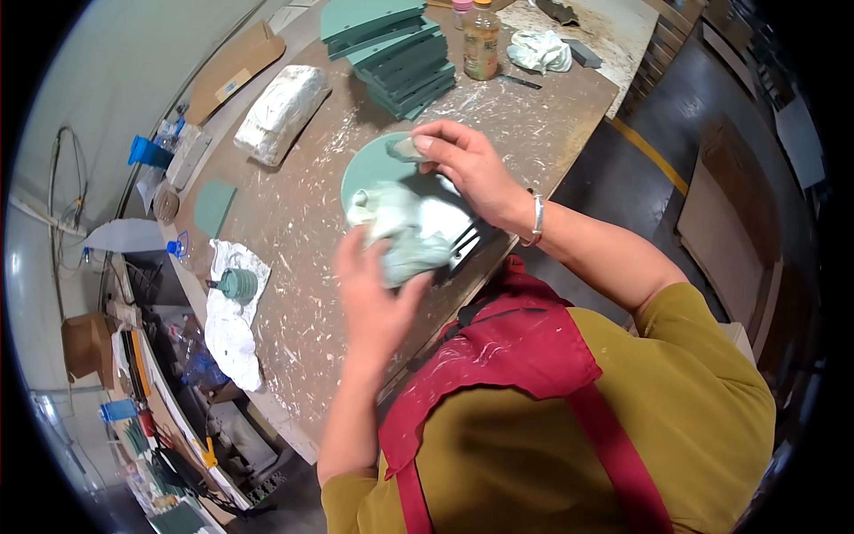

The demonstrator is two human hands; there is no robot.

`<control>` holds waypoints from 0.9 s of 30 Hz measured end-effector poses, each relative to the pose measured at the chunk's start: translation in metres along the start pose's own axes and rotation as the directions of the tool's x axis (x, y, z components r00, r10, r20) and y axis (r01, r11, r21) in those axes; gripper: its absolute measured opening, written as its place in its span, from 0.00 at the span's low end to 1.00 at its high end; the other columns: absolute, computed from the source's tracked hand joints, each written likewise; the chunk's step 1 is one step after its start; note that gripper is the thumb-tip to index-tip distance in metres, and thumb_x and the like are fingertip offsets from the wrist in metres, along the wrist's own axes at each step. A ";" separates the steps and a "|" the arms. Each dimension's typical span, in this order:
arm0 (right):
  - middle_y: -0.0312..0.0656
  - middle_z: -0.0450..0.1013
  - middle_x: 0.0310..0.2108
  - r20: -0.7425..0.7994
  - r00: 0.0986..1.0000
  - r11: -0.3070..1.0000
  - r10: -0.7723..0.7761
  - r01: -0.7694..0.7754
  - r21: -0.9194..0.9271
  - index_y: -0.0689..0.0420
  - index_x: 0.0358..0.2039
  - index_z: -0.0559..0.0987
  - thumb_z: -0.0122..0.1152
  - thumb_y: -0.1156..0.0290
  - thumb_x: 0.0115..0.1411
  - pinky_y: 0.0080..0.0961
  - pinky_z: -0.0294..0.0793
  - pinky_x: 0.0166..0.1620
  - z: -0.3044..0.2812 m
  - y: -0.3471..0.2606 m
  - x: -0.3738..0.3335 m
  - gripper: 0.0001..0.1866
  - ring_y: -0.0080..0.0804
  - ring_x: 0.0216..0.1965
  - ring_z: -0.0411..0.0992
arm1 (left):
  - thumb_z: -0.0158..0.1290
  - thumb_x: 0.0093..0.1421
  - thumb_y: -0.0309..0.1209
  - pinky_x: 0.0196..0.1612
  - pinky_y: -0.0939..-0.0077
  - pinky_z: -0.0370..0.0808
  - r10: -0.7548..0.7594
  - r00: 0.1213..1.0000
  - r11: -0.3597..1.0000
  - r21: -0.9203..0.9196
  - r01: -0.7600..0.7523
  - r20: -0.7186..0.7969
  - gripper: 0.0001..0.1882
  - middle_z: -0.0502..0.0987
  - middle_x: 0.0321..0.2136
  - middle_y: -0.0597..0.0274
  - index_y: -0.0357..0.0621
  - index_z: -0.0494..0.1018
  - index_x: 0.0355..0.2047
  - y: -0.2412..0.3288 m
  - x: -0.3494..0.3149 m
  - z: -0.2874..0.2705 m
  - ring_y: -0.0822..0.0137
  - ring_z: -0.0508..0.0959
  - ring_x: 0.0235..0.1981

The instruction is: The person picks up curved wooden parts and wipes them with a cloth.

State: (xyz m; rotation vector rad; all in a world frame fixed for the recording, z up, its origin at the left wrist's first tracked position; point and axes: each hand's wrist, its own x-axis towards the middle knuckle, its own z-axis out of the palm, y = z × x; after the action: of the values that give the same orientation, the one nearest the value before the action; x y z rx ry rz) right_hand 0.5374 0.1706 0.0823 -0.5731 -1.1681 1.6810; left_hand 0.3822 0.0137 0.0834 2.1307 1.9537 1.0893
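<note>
A light green plate with a rounded edge [365, 169] lies on the worktable in front of me. My left hand [374, 289], slightly blurred, is closed on a crumpled pale green-white cloth [405, 236] spread over the plate's near part. Above the plate's far edge, my right hand [467, 169] pinches a small grey-green piece [406, 149] between thumb and fingers; its exact kind is unclear. Beside the cloth, under my right wrist, shows a shiny pale surface [447, 222] with dark slots. The cloth hides much of what lies beneath it.
A stack of green curved plates [400, 67] stands at the back, with a bottle [480, 44] and a white rag [540, 52] to its right. Left are a wrapped bundle [283, 114], a green piece [214, 206] and a green jar [237, 284] on a white cloth [233, 343].
</note>
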 end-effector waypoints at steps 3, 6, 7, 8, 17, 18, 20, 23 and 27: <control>0.31 0.75 0.35 -0.012 1.000 1.000 -0.004 0.004 0.002 0.60 0.43 0.79 0.62 0.67 0.65 0.17 0.69 0.41 -0.003 0.001 -0.003 0.11 0.17 0.34 0.68 | 0.60 0.50 0.27 0.55 0.55 0.66 0.008 0.995 1.000 0.019 -0.006 -0.100 0.20 0.70 0.46 0.45 0.36 0.70 0.44 -0.008 -0.009 0.022 0.44 0.71 0.49; 0.31 0.75 0.35 0.005 1.000 0.998 -0.012 0.012 -0.056 0.60 0.43 0.79 0.62 0.67 0.65 0.17 0.69 0.41 -0.003 -0.004 -0.002 0.11 0.17 0.34 0.68 | 0.58 0.51 0.23 0.52 0.60 0.69 -0.311 0.950 0.929 -0.220 0.296 -0.033 0.18 0.71 0.45 0.46 0.36 0.69 0.42 -0.041 -0.002 0.008 0.50 0.73 0.47; 0.31 0.75 0.35 0.008 1.000 0.998 -0.014 0.015 -0.058 0.60 0.42 0.79 0.62 0.67 0.65 0.17 0.69 0.41 -0.003 -0.004 -0.002 0.11 0.17 0.34 0.68 | 0.55 0.51 0.21 0.49 0.63 0.70 -0.413 0.910 0.875 -0.292 0.386 -0.033 0.18 0.71 0.42 0.47 0.35 0.68 0.44 -0.050 0.004 0.003 0.53 0.74 0.45; 0.31 0.75 0.35 0.010 1.000 0.998 -0.016 0.017 -0.061 0.60 0.42 0.79 0.61 0.67 0.65 0.17 0.69 0.41 -0.003 -0.004 -0.003 0.11 0.17 0.34 0.68 | 0.55 0.51 0.20 0.52 0.62 0.70 -0.437 0.896 0.858 -0.336 0.389 -0.080 0.21 0.70 0.43 0.47 0.34 0.68 0.47 -0.051 0.007 -0.001 0.54 0.73 0.48; 0.32 0.75 0.35 0.018 1.000 0.994 0.010 -0.008 -0.105 0.61 0.43 0.79 0.61 0.67 0.64 0.17 0.69 0.42 -0.002 -0.007 -0.006 0.12 0.17 0.35 0.68 | 0.50 0.56 0.19 0.47 0.66 0.70 -0.530 0.846 0.753 -0.484 0.446 -0.046 0.13 0.70 0.43 0.52 0.35 0.71 0.43 -0.084 0.016 0.013 0.58 0.73 0.43; 0.32 0.75 0.35 0.018 1.000 0.994 0.011 -0.009 -0.106 0.61 0.43 0.79 0.61 0.67 0.64 0.17 0.69 0.42 -0.002 -0.006 -0.006 0.12 0.17 0.35 0.68 | 0.53 0.55 0.22 0.50 0.66 0.70 -0.536 0.844 0.755 -0.470 0.457 -0.041 0.14 0.69 0.43 0.50 0.35 0.70 0.43 -0.087 0.018 0.005 0.56 0.72 0.45; 0.31 0.75 0.35 0.009 1.000 0.995 0.006 -0.006 -0.097 0.61 0.43 0.79 0.61 0.67 0.65 0.17 0.69 0.41 -0.001 -0.007 -0.005 0.12 0.17 0.35 0.69 | 0.56 0.54 0.26 0.52 0.64 0.69 -0.265 0.958 0.939 -0.257 0.229 -0.114 0.15 0.68 0.44 0.49 0.35 0.70 0.42 -0.076 0.020 0.012 0.53 0.72 0.47; 0.31 0.74 0.35 0.007 0.999 0.995 0.041 -0.040 -0.090 0.61 0.44 0.79 0.61 0.67 0.65 0.17 0.69 0.41 -0.001 -0.008 -0.005 0.12 0.17 0.36 0.69 | 0.57 0.57 0.27 0.48 0.65 0.71 -0.408 0.912 0.878 -0.294 0.379 -0.045 0.15 0.73 0.43 0.51 0.36 0.68 0.43 -0.065 0.040 0.022 0.59 0.75 0.44; 0.31 0.74 0.36 0.022 0.999 0.992 0.038 -0.036 -0.122 0.62 0.44 0.78 0.61 0.67 0.65 0.18 0.69 0.41 -0.003 -0.009 -0.007 0.12 0.17 0.36 0.68 | 0.53 0.63 0.25 0.39 0.73 0.74 -0.535 0.840 0.681 -0.634 0.367 -0.088 0.10 0.77 0.34 0.58 0.37 0.68 0.44 -0.086 0.071 0.012 0.68 0.78 0.34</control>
State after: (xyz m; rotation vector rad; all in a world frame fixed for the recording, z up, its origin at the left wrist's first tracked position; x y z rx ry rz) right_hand 0.5465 0.1663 0.0887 -0.6556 -1.2910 1.6597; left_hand 0.3114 0.0993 0.0648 1.1279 1.7447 1.6499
